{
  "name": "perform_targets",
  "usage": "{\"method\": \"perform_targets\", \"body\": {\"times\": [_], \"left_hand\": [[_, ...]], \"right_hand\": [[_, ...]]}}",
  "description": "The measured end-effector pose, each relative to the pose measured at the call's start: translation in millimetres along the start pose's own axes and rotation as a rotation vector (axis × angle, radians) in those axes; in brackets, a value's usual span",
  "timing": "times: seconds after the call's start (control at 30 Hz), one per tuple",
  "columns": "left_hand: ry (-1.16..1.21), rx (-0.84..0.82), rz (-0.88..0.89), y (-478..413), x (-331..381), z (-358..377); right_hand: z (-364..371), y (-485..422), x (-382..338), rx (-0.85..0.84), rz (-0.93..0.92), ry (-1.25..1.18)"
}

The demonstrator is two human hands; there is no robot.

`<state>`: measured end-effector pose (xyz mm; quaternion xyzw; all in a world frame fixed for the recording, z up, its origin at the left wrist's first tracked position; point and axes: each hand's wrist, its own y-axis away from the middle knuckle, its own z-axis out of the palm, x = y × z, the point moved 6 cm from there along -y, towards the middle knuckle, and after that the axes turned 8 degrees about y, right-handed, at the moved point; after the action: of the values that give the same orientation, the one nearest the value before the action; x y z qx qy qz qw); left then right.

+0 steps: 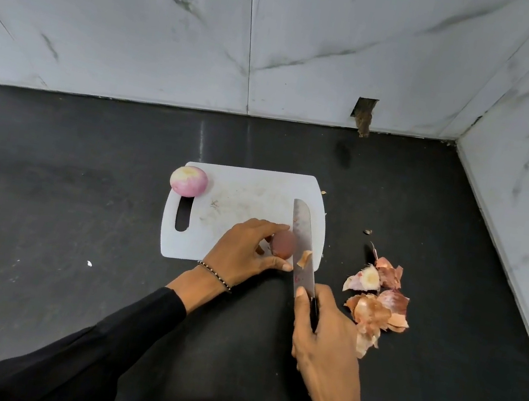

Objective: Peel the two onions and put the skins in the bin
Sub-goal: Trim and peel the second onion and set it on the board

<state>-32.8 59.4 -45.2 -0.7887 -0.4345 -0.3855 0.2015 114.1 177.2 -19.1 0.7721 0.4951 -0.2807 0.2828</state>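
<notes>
Clasping the unpeeled onion (283, 244) on the cutting board (250, 191) with the left hand (244, 252), gripping the knife (304, 234) in the right hand (325, 334); leaving the peeled onion (189, 181) at its corner, skins (375, 301) unbinned on the surface (87, 172).

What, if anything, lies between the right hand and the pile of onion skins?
Nothing visible does. The skins lie on the counter right beside the right hand, which grips the knife.

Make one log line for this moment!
left hand holds second onion | right hand grips knife | peeled onion on board | skins on counter
</notes>
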Motion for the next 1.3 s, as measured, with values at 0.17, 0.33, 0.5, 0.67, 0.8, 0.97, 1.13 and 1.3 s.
{"method": "perform_targets", "body": {"times": [0.17,0.33,0.5,0.67,0.8,0.97,1.13,1.3], "left_hand": [[-0.019,-0.059,0.006,-1.5,2.8,3.4],[-0.162,-0.191,0.008,-7.4,8.4,6.5],[-0.207,-0.235,0.001,-7.0,9.0,5.5],[-0.146,-0.143,-0.020,-2.4,10.6,3.4],[-0.138,-0.166,-0.039,-2.0,14.5,9.6],[-0.138,-0.170,-0.047,-2.0,16.3,8.1],[-0.121,-0.089,-0.047,0.3,17.4,2.9],[-0.163,-0.093,-0.080,-3.9,22.0,4.0]], "right_hand": [[3.1,-1.3,6.2,-0.002,-0.001,0.033],[10.8,-3.5,7.6,-0.049,0.052,-0.023],[13.6,-4.4,4.5,-0.054,0.077,-0.024],[11.0,-5.6,8.7,-0.063,0.101,-0.055],[9.8,-6.8,13.7,-0.083,0.081,-0.110],[8.2,-6.7,10.6,-0.100,0.075,-0.099],[6.7,-3.9,4.8,-0.108,0.050,-0.029],[5.1,-0.6,0.0,-0.109,0.033,0.088]]}}
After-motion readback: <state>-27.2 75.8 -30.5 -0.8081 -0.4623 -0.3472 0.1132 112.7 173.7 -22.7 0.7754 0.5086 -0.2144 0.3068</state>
